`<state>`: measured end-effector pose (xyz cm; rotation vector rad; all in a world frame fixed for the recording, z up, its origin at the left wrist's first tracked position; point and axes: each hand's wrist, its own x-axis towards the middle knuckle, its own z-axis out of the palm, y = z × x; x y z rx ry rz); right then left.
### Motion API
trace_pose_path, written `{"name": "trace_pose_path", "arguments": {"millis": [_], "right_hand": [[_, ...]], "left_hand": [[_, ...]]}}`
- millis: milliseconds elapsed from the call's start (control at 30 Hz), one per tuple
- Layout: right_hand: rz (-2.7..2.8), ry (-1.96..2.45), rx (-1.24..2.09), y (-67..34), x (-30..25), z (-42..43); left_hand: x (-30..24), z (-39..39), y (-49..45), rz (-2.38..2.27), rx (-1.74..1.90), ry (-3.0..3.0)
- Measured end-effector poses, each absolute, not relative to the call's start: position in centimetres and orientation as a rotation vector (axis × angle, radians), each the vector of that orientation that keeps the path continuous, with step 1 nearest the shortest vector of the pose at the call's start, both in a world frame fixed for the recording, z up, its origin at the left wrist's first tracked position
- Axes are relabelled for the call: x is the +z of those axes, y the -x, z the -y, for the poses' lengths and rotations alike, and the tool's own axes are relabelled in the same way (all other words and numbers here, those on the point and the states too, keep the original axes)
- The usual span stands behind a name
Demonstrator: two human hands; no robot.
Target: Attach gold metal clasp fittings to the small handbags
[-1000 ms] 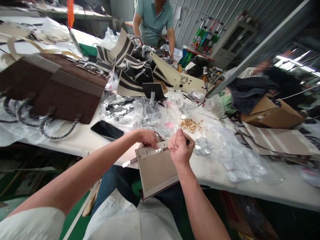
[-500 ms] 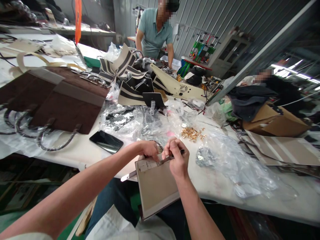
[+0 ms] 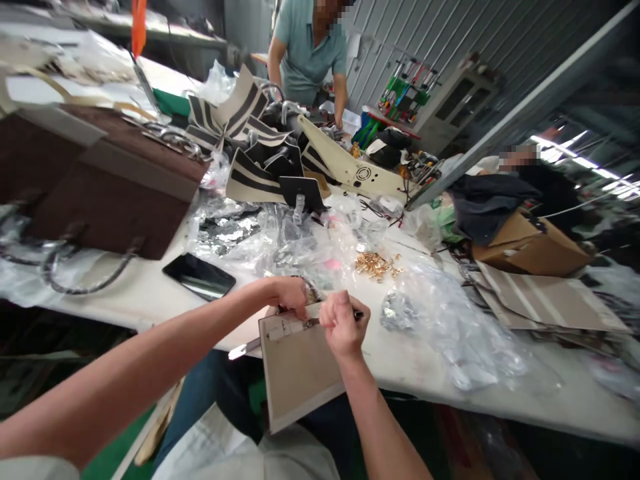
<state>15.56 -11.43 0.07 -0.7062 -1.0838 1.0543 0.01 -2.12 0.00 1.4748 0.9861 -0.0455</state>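
A beige bag panel [image 3: 303,373] with a dark edge tilts over the table's front edge, above my lap. My left hand [image 3: 291,293] is closed on its upper edge, fingers bent down onto the face; what lies behind them is hidden. My right hand [image 3: 345,323] makes a fist around a slim tool [image 3: 359,315], whose dark end sticks out on the right. Its metal part reaches left to a small metal piece [image 3: 309,323] at the panel's top, near my left fingertips. A flat, shiny metal strip [image 3: 243,349] pokes out left of the panel.
Brown bags [image 3: 115,193] with handles and a phone [image 3: 200,276] lie left. Small gold-coloured parts [image 3: 375,265] and clear plastic bags [image 3: 465,333] lie ahead and right. Striped pieces [image 3: 255,177] are heaped behind. Stacked panels [image 3: 555,297] lie far right. A co-worker [image 3: 307,53] stands opposite.
My right fist has turned, thumb now more on top, while still holding the tool. My left hand stays on the panel's edge. The whole view has shifted slightly.
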Motion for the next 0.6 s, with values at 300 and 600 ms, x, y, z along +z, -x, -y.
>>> {"name": "trace_pose_path", "arguments": {"millis": [300,600], "right_hand": [[1.009,0.719,1.231,-16.8,2.9,10.6],[1.015,0.840,1.294,-15.8,3.4,10.3]], "left_hand": [[0.9,2.5,-0.2,-1.061,-0.109,-1.508],[1.1,2.8,0.0,-1.036,-0.075,-1.521]]}}
